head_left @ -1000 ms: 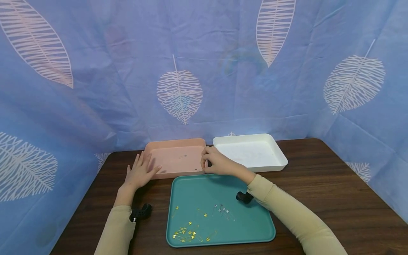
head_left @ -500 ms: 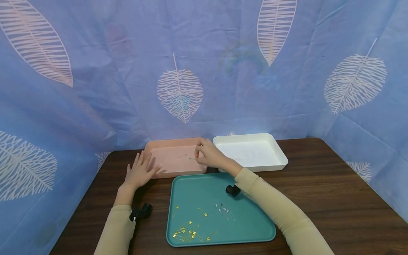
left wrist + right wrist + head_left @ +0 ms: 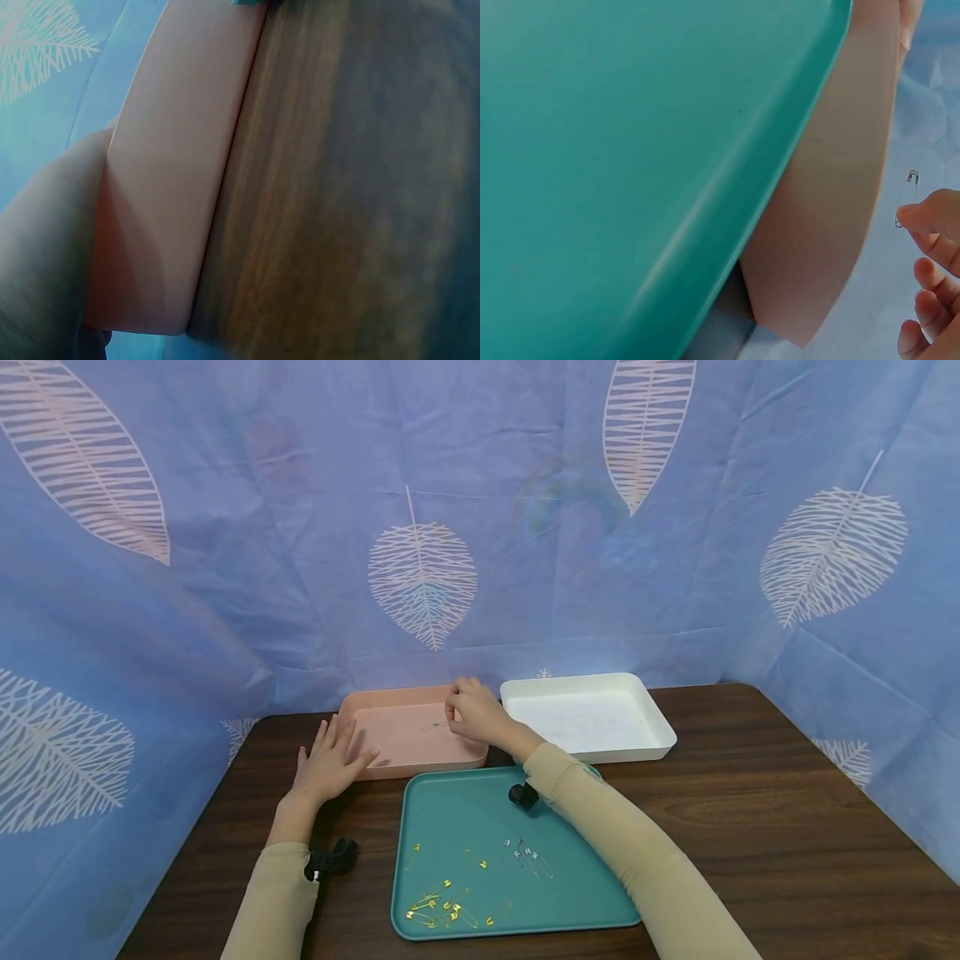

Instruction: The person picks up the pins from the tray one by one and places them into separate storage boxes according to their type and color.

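silver safety pin (image 3: 907, 196) sits pinched, partly hidden by the right fingers (image 3: 936, 214).

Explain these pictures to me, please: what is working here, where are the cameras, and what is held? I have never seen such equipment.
There is no machine: a person works with two bare hands. The wide view comes from a camera on the head; the close ones come from cameras on each wrist. On the dark wooden table are a teal tray with gold safety pins and silver safety pins, a pink tray and a white tray. The left hand rests at the pink tray's left end. The right hand pinches a single silver safety pin over the pink tray.
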{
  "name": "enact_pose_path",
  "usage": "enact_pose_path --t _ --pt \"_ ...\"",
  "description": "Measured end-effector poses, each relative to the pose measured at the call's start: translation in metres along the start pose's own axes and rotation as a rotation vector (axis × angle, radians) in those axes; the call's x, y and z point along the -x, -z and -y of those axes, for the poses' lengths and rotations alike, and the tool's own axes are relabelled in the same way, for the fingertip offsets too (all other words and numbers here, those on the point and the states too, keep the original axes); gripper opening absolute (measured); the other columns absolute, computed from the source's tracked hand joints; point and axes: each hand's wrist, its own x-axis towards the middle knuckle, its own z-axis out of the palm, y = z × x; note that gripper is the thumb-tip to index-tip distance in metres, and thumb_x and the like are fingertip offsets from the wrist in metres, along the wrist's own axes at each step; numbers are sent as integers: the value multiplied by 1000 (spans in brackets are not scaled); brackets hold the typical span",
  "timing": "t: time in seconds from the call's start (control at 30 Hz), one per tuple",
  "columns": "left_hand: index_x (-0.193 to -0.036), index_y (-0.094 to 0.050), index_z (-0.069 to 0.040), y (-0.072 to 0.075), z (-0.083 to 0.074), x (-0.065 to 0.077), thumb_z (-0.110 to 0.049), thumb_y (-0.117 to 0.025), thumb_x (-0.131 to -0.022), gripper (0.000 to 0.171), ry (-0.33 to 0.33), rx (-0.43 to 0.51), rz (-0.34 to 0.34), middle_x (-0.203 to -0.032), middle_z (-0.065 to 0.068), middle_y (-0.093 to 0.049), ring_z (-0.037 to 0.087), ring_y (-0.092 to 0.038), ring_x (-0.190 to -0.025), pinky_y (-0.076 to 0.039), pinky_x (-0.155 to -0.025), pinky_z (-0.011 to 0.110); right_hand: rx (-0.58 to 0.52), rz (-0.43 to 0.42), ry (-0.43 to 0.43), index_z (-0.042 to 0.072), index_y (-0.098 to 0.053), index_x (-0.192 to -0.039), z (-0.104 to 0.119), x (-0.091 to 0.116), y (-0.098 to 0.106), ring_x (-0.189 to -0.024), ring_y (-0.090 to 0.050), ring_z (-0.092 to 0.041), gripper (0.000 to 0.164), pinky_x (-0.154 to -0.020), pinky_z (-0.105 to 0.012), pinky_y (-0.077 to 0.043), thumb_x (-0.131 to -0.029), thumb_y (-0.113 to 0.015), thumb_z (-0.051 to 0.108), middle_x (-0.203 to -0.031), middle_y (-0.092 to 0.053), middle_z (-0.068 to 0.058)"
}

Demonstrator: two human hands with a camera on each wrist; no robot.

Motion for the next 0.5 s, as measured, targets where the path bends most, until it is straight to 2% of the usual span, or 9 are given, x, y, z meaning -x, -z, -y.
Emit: enact_pose_path --t 0.13,0.27,0.5 --pt "-158 -12 -16 0 -1 0 -70 -42 -91 91 1 6 7 -163 22 -1 40 4 -151 -2 -109 76 40 15 -15 16 -57 -72 -2 -7 -6 -89 -42 -23 18 -74 -34 -35 -85 -69 11 -103 -54 -7" --pt "-158 -13 -16 0 -2 1 -70 -42 -91 90 0 10 5 -164 21 -2 40 3 -151 -2 -109 76 57 35 -60 16 -58 -71 -3 -14 -10 -94 -43 -23 19 -77 -34 -38 -86 -69 14 -108 -55 -6" --pt "-158 -12 -16 1 -2 0 -71 -42 -91 91 6 3 6 -164 21 -2 40 2 -151 -3 -109 76 81 27 -105 16 -57 -68 -3 -23 -12 -93 -42 -23 23 -76 -35 -36 -87 -68 12 -103 -54 -6"
